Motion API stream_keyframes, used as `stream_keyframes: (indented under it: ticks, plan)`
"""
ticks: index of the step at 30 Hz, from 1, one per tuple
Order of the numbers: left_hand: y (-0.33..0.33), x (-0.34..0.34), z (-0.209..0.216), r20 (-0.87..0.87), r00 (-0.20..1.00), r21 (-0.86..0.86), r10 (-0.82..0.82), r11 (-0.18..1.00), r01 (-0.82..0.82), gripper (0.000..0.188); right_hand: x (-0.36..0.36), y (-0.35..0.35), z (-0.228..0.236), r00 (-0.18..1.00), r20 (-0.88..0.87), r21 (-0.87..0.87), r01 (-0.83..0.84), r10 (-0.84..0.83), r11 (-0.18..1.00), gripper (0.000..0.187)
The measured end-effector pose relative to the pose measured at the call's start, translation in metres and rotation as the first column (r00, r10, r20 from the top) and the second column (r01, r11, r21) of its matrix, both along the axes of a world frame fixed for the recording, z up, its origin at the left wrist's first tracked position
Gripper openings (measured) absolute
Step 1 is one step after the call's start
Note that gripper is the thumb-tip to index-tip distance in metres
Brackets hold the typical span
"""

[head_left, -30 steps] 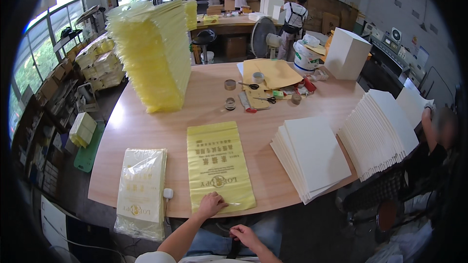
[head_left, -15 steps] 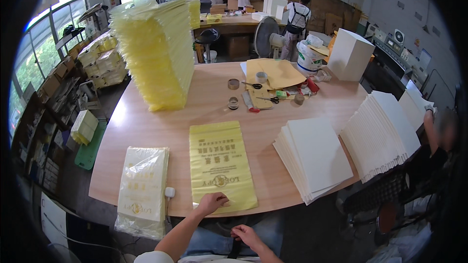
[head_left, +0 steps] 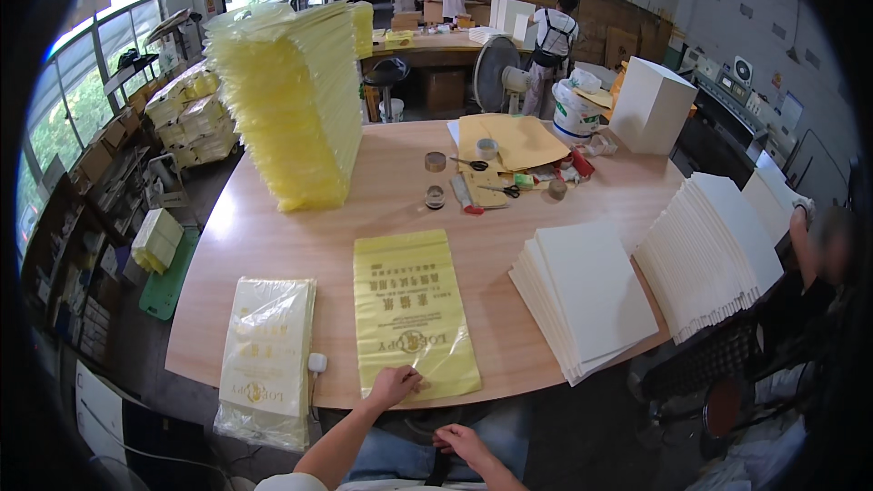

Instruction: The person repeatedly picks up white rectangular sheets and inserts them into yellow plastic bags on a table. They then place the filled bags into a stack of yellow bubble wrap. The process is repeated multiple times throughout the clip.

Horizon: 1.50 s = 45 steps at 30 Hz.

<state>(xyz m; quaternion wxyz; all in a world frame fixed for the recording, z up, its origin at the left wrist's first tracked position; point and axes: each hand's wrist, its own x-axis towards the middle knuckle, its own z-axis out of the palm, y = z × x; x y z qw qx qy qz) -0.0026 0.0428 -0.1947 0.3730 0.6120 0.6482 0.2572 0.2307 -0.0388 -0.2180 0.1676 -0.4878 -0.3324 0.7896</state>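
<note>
A flat yellow plastic bag (head_left: pixel 414 286) with dark printing lies on the table in front of me. My left hand (head_left: pixel 394 387) is at its near end, fingertips pinched together on the plastic, which shows bright creases there. Below the table edge, over my lap, my right hand (head_left: pixel 464 444) rests with its fingers curled in, and I see nothing in them. To the left lies a clear-wrapped pack of pale sheets (head_left: pixel 265 345), overhanging the near edge. On the right stands a fanned stack of white sheets (head_left: pixel 591 291).
A tall pile of yellow bags (head_left: pixel 296 109) rises at the far left. Tape rolls (head_left: pixel 436 160), scissors (head_left: pixel 473 164) and brown envelopes (head_left: pixel 514 141) lie at the back. Another white stack (head_left: pixel 714 250) stands beside a co-worker (head_left: pixel 805 255) at right. A white plug (head_left: pixel 316 362) sits by the wrapped pack.
My left hand has drawn slightly down toward me at the bag's near end, and glossy creases now show on the plastic. My right hand has barely moved.
</note>
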Motion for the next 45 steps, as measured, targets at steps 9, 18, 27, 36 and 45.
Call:
stream_keyframes:
  ticks: [9,18,27,36,45]
  plan:
    - [-0.002,0.001,-0.001,0.097,0.994,0.002,0.052,0.999,-0.053,0.023,0.003,-0.001,-0.007,1.0,-0.005,-0.043,0.015,-0.016,0.999,0.025]
    - [-0.003,0.0,-0.007,0.133,0.989,-0.021,0.072,0.997,-0.07,0.023,0.003,0.0,-0.008,1.0,-0.001,-0.049,0.011,-0.011,0.999,0.025]
    - [-0.004,0.001,-0.003,0.164,0.983,-0.047,0.081,0.996,-0.074,0.023,0.005,-0.001,-0.013,0.999,-0.007,-0.072,0.042,-0.043,0.997,0.024]
    - [-0.004,0.001,-0.007,0.197,0.976,-0.073,0.096,0.994,-0.083,0.024,0.005,0.0,-0.01,0.999,-0.01,-0.09,0.046,-0.047,0.995,0.024]
    - [-0.004,0.0,-0.01,0.196,0.976,-0.062,0.096,0.994,-0.086,0.024,0.005,0.0,-0.009,0.998,-0.024,-0.08,0.05,-0.052,0.996,0.024]
